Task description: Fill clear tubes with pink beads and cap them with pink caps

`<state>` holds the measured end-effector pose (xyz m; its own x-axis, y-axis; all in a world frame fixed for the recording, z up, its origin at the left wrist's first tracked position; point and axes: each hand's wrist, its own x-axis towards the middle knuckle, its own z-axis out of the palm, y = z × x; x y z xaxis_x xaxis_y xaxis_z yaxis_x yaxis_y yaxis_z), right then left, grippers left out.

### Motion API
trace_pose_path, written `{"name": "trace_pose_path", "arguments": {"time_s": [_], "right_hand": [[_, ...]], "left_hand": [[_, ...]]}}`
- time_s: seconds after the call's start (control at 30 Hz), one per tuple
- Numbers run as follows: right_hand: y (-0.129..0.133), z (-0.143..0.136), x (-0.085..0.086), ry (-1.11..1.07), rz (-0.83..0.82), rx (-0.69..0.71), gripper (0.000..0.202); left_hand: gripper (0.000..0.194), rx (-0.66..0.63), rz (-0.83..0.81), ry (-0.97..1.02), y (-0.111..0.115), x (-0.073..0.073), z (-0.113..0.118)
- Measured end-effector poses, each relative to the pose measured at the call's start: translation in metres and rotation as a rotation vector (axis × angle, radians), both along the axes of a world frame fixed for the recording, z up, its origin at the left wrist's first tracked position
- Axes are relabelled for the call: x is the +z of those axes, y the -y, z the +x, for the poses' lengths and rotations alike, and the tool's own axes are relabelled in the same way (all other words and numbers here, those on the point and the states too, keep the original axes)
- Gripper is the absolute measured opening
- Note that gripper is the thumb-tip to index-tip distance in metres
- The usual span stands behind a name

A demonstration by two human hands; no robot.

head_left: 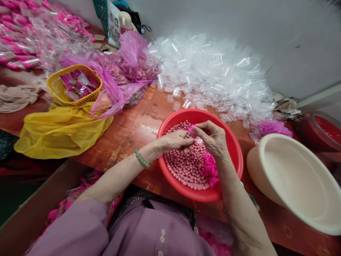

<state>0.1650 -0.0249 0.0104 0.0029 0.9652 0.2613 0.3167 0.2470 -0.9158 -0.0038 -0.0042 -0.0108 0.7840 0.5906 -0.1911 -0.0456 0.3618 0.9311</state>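
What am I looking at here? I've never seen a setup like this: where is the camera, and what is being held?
There is no machine: these are a person's own bare hands. The single picture comes from a camera worn on their head, looking forward and down.

The left hand, below a green beaded bracelet, meets the right hand over a round red plastic basin of small round pink beads. The right fingertips pinch a small bright pink piece; the left hand's exact grip is hard to see.

On the reddish-brown table also lie a heap of clear plastic pieces, a cream plastic basin and a yellow perforated plastic basket.
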Motion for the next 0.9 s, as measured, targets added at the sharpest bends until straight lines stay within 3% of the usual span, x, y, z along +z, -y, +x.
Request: {"name": "trace_pose_path", "arguments": {"time_s": [0.13,0.33,0.47,0.7,0.9], "right_hand": [[0.006,0.006,0.005,0.208,0.025,0.093,0.024],[0.017,-0.001,-0.001,0.701,0.222,0.148,0.073],[0.016,-0.006,-0.008,0.908,0.342,0.113,0.071],[0.014,-0.008,-0.008,1.054,0.464,0.067,0.063],[0.014,-0.012,-0.009,1.040,0.423,0.071,0.065]], "left_hand": [[0.026,-0.028,0.006,-0.004,0.000,0.000,0.000],[0.033,0.076,-0.128,0.127,-0.002,-0.002,0.003],[0.031,0.100,-0.147,0.163,-0.003,-0.004,0.004],[0.024,0.118,-0.174,0.208,-0.003,-0.009,0.004],[0.023,0.118,-0.218,0.230,-0.002,-0.007,0.003]]}}
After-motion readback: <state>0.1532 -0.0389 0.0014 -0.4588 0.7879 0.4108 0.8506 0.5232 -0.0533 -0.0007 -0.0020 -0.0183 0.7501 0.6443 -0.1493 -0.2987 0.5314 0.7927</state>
